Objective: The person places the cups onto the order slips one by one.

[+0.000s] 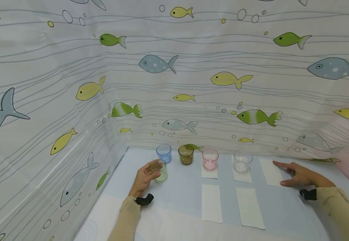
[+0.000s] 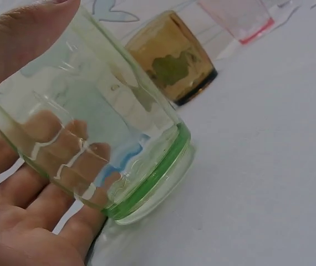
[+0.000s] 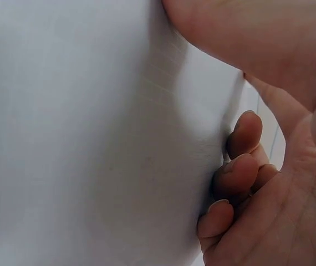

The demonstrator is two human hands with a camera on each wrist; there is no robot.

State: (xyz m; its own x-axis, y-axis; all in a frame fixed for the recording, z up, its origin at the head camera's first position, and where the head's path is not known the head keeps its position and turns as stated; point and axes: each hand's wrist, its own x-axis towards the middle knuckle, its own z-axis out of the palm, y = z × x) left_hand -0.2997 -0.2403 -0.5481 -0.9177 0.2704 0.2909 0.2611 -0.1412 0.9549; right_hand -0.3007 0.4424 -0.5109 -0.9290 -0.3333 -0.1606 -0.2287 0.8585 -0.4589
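My left hand (image 1: 143, 178) holds a pale green glass (image 1: 161, 176) on the left of the table. In the left wrist view the thumb lies over the near side of the green glass (image 2: 147, 194), and the fingers show through it from behind. At the right, my right hand (image 1: 301, 175) touches a white paper slip (image 1: 270, 172) with outstretched index finger and thumb. Its other fingers (image 3: 238, 174) are bent under the palm in the right wrist view. Just behind the green glass is a blue glass (image 1: 163, 154). A brown glass (image 1: 186, 156) stands right of that.
A pink glass (image 1: 210, 161) and a clear glass (image 1: 242, 163) each stand on a white slip in the back row. Nearer lie two more paper slips, one left (image 1: 212, 204) and one right (image 1: 250, 209). A fish-patterned curtain (image 1: 204, 110) bounds the table's back and left.
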